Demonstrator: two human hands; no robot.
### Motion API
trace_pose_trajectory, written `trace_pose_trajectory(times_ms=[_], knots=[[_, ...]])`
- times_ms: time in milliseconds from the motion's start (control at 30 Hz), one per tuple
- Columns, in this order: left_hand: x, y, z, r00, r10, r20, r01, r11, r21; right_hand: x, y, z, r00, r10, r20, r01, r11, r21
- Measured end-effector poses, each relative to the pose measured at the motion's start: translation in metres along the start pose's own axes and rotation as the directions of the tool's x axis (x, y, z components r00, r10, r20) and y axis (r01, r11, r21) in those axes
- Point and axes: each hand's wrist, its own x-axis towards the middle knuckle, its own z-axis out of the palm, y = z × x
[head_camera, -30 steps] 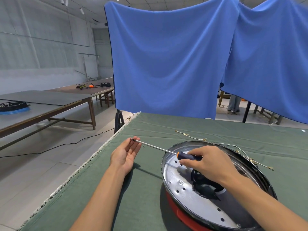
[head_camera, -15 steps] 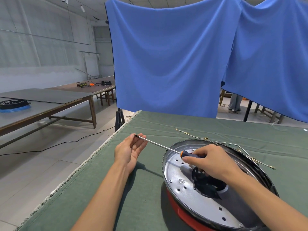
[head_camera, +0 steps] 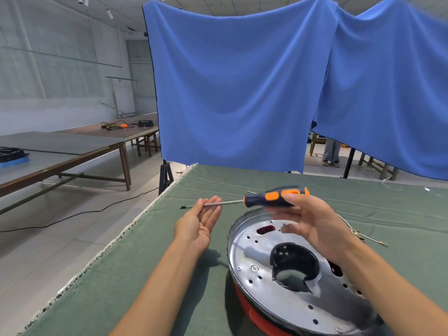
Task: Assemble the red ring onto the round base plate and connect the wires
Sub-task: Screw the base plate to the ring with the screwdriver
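- Head view: my right hand [head_camera: 312,221] loosely pinches the screwdriver [head_camera: 274,197] handle; left hand [head_camera: 201,221] open under its shaft. It could drop onto the base plate [head_camera: 257,260].
- Red ring [head_camera: 257,314] sits under the plate, near the table's [head_camera: 145,275] front edge; wires [head_camera: 363,236] unconnected.

I see two blue cloths [head_camera: 232,93] hanging across the middle and right of the frame. At left a pale wall [head_camera: 48,81] rises above a light tiled floor [head_camera: 60,238], where a black cable [head_camera: 80,212] trails. Long tables [head_camera: 72,146] with brown legs run along the left edge. Ceiling lamps [head_camera: 83,0] sit upper left. Wooden chairs [head_camera: 378,163] stand far right, behind the cloths.
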Motion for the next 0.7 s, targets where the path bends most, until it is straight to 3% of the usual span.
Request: trace_pose_trajectory(times_ms=[100,200,300,467,533,600,700], knots=[[-0.008,-0.008,0.008,0.999,-0.035,0.032,0.034,0.999,0.042,0.0,-0.002,0.006,0.995,-0.1,0.01,0.098,0.987,0.124],[-0.016,-0.015,0.016,0.997,-0.031,0.073,0.022,0.991,0.13,0.0,-0.002,0.011,0.987,-0.131,-0.098,0.137,0.989,0.061],[-0.019,-0.015,0.02,0.996,0.057,0.063,-0.072,0.961,0.266,-0.003,-0.001,0.012,0.978,-0.122,-0.166,0.13,0.991,0.036],[-0.017,-0.018,0.018,0.969,0.225,0.106,-0.246,0.815,0.524,-0.003,-0.004,0.008,0.942,-0.182,-0.283,0.216,0.972,0.097],[-0.015,-0.021,0.014,0.98,0.135,0.145,-0.197,0.735,0.649,-0.003,-0.004,0.005,0.921,-0.189,-0.34,0.236,0.966,0.103],[-0.014,-0.026,0.006,0.989,-0.05,0.14,-0.073,0.662,0.746,-0.004,-0.003,0.001,0.906,-0.186,-0.38,0.236,0.968,0.088],[-0.018,-0.031,0.0,0.957,-0.249,0.148,0.051,0.649,0.759,-0.005,-0.002,-0.004,0.894,-0.179,-0.411,0.227,0.971,0.07]])
